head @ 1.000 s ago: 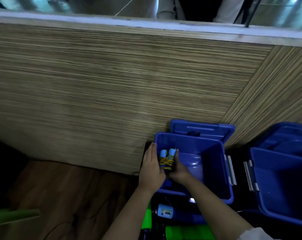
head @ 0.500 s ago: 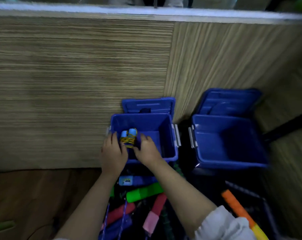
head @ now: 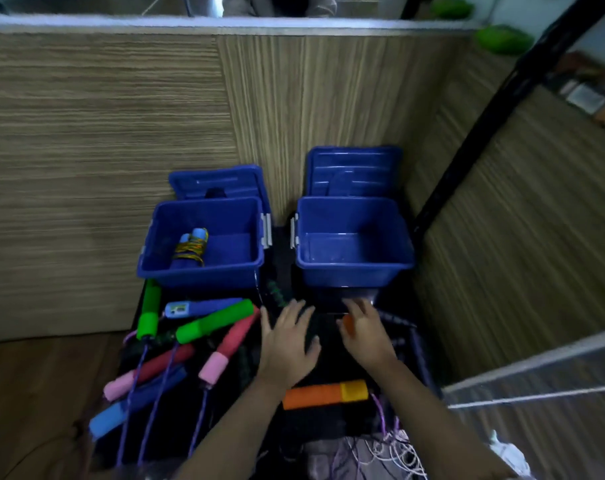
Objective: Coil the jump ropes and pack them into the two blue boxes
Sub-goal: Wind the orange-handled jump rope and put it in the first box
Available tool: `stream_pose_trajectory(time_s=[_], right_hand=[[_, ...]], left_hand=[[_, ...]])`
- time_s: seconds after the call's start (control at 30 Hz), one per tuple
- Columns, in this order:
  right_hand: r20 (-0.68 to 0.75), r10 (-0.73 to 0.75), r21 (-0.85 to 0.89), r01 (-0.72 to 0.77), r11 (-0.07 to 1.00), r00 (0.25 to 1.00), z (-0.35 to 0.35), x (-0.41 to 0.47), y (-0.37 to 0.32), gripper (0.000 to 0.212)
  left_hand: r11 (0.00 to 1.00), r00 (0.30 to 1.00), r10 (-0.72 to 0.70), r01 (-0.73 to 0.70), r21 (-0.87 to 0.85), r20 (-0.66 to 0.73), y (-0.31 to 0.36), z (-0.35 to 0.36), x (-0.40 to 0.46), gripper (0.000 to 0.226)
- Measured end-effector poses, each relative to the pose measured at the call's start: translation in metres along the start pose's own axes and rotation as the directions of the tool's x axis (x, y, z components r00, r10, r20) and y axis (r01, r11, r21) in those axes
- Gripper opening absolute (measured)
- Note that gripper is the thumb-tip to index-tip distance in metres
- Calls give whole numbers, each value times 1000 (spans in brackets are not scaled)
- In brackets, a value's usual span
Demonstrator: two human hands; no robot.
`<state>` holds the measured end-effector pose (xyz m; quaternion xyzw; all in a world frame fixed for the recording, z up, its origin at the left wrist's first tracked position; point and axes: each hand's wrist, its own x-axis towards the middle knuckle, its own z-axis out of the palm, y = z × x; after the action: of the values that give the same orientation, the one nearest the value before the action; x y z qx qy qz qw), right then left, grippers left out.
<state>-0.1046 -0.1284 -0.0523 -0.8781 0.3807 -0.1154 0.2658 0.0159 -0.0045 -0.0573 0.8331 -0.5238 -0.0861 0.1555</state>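
Wall: striped wood-grain panels (head: 86,140), meeting in a corner behind
Ledge: pale strip (head: 86,22) along the panel top
Floor: brown wood (head: 24,393), lower left
Pole: black (head: 495,109), slanting at right
Light: dim

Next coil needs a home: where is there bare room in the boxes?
The right box shows only bare floor. The left box has one coiled rope against its left wall; its right half is free. In front, loose handles crowd the dark mat.

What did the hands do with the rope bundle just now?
Both hands let go of the coiled rope bundle and pulled back out of the left blue box. Now the left hand and right hand hover over the loose ropes. The right blue box remains empty.
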Motion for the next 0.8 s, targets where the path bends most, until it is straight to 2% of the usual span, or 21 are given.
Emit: stream_pose_trajectory(time_s=[0.1, 0.2, 0.3, 0.37, 0.47, 0.53, 0.6, 0.7, 0.77, 0.8], right_hand=[[66, 110, -62, -106, 992, 992, -4, -34, 45, 45], [129, 151, -110, -137, 984, 980, -6, -56, 63, 55], [166, 161, -90, -147, 985, 973, -8, -63, 67, 60], [149, 139, -69, -130, 989, 979, -10, -65, 67, 57], [186, 103, 78, -119, 990, 977, -10, -65, 61, 49], [259, 59, 104, -88, 991, 964, -7, -62, 52, 40], [340, 6, 78, -35, 996, 941, 0, -58, 44, 32], [393, -30, 39, 15, 999, 919, 15, -55, 39, 29], [394, -40, 41, 25, 999, 918, 22, -56, 42, 27], [399, -57, 25, 52, 998, 915, 24, -58, 44, 31]], left_hand=[[994, 991, 73, -64, -83, 108, 24, 28, -27, 60], [991, 966, 134, -136, -5, 222, 34, 40, -45, 56], [991, 950, 70, -102, 91, 304, 35, 40, -56, 50], [987, 951, 61, -103, 125, 303, 32, 41, -61, 46], [985, 944, 118, -149, 82, 307, 31, 42, -66, 45], [983, 963, 171, -180, 22, 208, 34, 44, -67, 41], [986, 981, 150, -157, 48, 121, 35, 45, -69, 39], [994, 996, 61, -66, 86, 58, 29, 45, -70, 69], [994, 993, 27, -39, 99, 115, 21, 45, -69, 80], [992, 989, 25, -42, 115, 146, 17, 45, -67, 79]])
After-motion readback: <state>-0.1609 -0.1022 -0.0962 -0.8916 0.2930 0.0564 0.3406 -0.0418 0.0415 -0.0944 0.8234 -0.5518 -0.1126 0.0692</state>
